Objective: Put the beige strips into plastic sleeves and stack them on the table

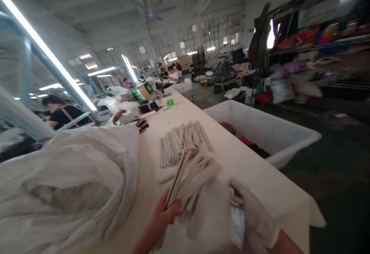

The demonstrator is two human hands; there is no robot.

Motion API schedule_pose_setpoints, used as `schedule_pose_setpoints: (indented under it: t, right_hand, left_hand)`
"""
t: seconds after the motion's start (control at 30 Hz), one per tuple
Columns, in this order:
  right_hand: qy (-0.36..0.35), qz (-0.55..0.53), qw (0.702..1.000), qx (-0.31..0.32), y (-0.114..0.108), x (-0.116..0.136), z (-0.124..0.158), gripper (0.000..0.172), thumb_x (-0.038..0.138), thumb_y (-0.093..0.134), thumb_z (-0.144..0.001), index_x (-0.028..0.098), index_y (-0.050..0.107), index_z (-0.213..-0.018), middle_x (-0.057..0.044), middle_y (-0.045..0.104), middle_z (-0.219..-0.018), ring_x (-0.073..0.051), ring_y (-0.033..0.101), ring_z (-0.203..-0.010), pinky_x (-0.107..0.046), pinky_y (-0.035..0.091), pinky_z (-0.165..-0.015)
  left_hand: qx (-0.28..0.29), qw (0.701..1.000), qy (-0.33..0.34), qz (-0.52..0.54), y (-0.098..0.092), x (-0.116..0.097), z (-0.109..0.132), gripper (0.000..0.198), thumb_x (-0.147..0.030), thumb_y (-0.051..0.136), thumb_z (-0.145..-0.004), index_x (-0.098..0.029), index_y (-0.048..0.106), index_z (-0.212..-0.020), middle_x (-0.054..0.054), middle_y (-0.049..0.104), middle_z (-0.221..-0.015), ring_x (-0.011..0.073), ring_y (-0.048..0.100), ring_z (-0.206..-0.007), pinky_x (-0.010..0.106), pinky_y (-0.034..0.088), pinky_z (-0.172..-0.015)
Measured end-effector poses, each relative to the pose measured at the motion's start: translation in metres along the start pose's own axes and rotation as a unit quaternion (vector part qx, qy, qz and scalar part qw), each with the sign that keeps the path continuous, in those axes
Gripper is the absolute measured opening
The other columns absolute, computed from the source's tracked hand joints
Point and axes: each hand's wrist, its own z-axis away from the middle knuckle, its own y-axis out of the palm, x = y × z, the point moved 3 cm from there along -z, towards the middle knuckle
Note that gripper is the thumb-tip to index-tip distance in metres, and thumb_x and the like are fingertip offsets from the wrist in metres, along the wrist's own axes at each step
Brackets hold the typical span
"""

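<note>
Held strips (177, 182), pale with darker edges: a narrow bundle, above the near part of the worktop (231, 153). We had the left hand (164, 213), bare, closed on their lower end, thumb and fingers wrapped tight. Their long axis ran obliquely away from us, the free end pointing toward the far end of the worktop and leaning to its right edge.

Row of strips (173, 146), pale: laid side by side between the left and right edges, most with the long axis pointing away from us, some askew on top.

Loose strips (202, 169), blurred: fanned on our side of the row.

Right hand (256, 209), in a pale glove: fingers curled, near the right edge. We noted a shiny pale piece (237, 225) just below the fingers, but could not tell whether they gripped it.

Cloth heap (86, 161), pale: over the left edge.

Plastic bin (277, 130), white: beyond the right edge, dark and red cloth inside.

Small tray (170, 102), green: toward the far end.
</note>
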Motion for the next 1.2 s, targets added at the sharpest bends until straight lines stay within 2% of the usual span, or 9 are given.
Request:
schedule_pose_setpoints:
  t: [0.07, 0.2, 0.37, 0.57, 0.7, 0.9, 1.0, 1.13, 1.2]
  right_hand:
    - [0.028, -0.065, 0.997, 0.017, 0.008, 0.008, 0.003, 0.042, 0.047, 0.069, -0.070, 0.018, 0.046, -0.051, 0.009, 0.034, -0.040, -0.005, 0.027, -0.035, -0.020, 0.023, -0.036]
    - [0.004, -0.093, 0.996, -0.011, 0.021, 0.022, 0.017, 0.036, 0.039, 0.073, -0.067, 0.018, 0.046, -0.053, 0.009, 0.041, -0.043, -0.004, 0.027, -0.036, -0.019, 0.021, -0.037]
    - [-0.040, -0.007, 0.997, -0.071, 0.008, 0.021, 0.020, 0.027, 0.040, 0.070, -0.068, 0.021, 0.052, -0.061, 0.004, 0.054, -0.053, -0.012, 0.047, -0.046, -0.024, 0.036, -0.045]
    - [-0.111, 0.123, 0.982, -0.087, -0.005, 0.032, 0.025, 0.023, 0.038, 0.072, -0.065, 0.019, 0.060, -0.065, 0.001, 0.060, -0.060, -0.016, 0.051, -0.056, -0.027, 0.040, -0.054]
    - [-0.058, 0.183, 0.980, -0.050, 0.012, 0.015, 0.037, 0.030, 0.040, 0.074, -0.063, 0.018, 0.057, -0.053, 0.003, 0.051, -0.046, -0.013, 0.043, -0.046, -0.027, 0.037, -0.049]
    - [0.047, 0.124, 0.989, 0.070, 0.042, -0.031, 0.060, 0.032, 0.044, 0.077, -0.060, 0.016, 0.070, -0.074, -0.004, 0.068, -0.067, -0.021, 0.060, -0.067, -0.031, 0.046, -0.066]
    - [0.072, 0.055, 0.995, 0.045, 0.040, -0.020, 0.067, 0.035, 0.046, 0.078, -0.057, 0.018, 0.072, -0.077, -0.003, 0.068, -0.065, -0.021, 0.061, -0.067, -0.031, 0.048, -0.063]
    - [0.055, -0.015, 0.997, -0.056, 0.039, -0.015, 0.067, 0.031, 0.049, 0.069, -0.068, 0.023, 0.071, -0.085, -0.001, 0.070, -0.069, -0.020, 0.064, -0.068, -0.028, 0.049, -0.059]
    - [0.053, 0.002, 0.998, -0.021, 0.044, -0.023, 0.066, 0.031, 0.046, 0.072, -0.066, 0.021, 0.071, -0.085, -0.002, 0.070, -0.068, -0.022, 0.064, -0.072, -0.029, 0.049, -0.062]
  left_hand:
    - [0.025, 0.999, -0.022, 0.001, 0.002, 0.005, 0.021, 0.026, -0.042, 0.060, -0.071, -0.017, 0.052, -0.071, -0.006, 0.050, -0.051, 0.0060, 0.039, -0.041, 0.019, 0.032, -0.042]
    - [0.053, 0.998, -0.041, 0.005, 0.001, 0.003, 0.043, 0.027, -0.043, 0.062, -0.069, -0.018, 0.052, -0.069, -0.005, 0.051, -0.051, 0.0064, 0.040, -0.041, 0.019, 0.033, -0.042]
    - [0.048, 0.998, -0.033, 0.000, -0.005, 0.000, 0.051, 0.030, -0.046, 0.061, -0.068, -0.018, 0.050, -0.067, -0.005, 0.051, -0.050, 0.0059, 0.037, -0.039, 0.019, 0.031, -0.040]
    - [0.048, 0.997, -0.051, -0.040, -0.009, 0.007, 0.056, 0.024, -0.041, 0.060, -0.070, -0.019, 0.049, -0.066, -0.005, 0.051, -0.052, 0.0075, 0.040, -0.042, 0.019, 0.033, -0.042]
    - [0.003, 0.995, -0.025, -0.096, 0.002, 0.004, 0.057, 0.021, -0.038, 0.057, -0.073, -0.020, 0.050, -0.065, -0.004, 0.051, -0.054, 0.0115, 0.046, -0.051, 0.021, 0.036, -0.047]
    - [-0.071, 0.996, 0.018, -0.057, 0.038, 0.001, 0.051, 0.021, -0.037, 0.047, -0.081, -0.019, 0.057, -0.086, 0.003, 0.062, -0.078, 0.0181, 0.057, -0.076, 0.026, 0.043, -0.068]
    - [-0.055, 0.996, 0.022, -0.074, 0.044, 0.009, 0.050, 0.021, -0.039, 0.050, -0.079, -0.019, 0.056, -0.080, 0.002, 0.060, -0.074, 0.0187, 0.056, -0.072, 0.026, 0.042, -0.066]
    - [-0.066, 0.993, 0.035, -0.087, 0.052, 0.014, 0.048, 0.022, -0.040, 0.051, -0.079, -0.019, 0.056, -0.082, 0.004, 0.063, -0.078, 0.0204, 0.057, -0.075, 0.028, 0.043, -0.068]
    - [-0.072, 0.993, 0.040, -0.083, 0.057, 0.016, 0.047, 0.023, -0.041, 0.049, -0.081, -0.020, 0.057, -0.086, 0.006, 0.064, -0.082, 0.0215, 0.059, -0.079, 0.029, 0.043, -0.071]
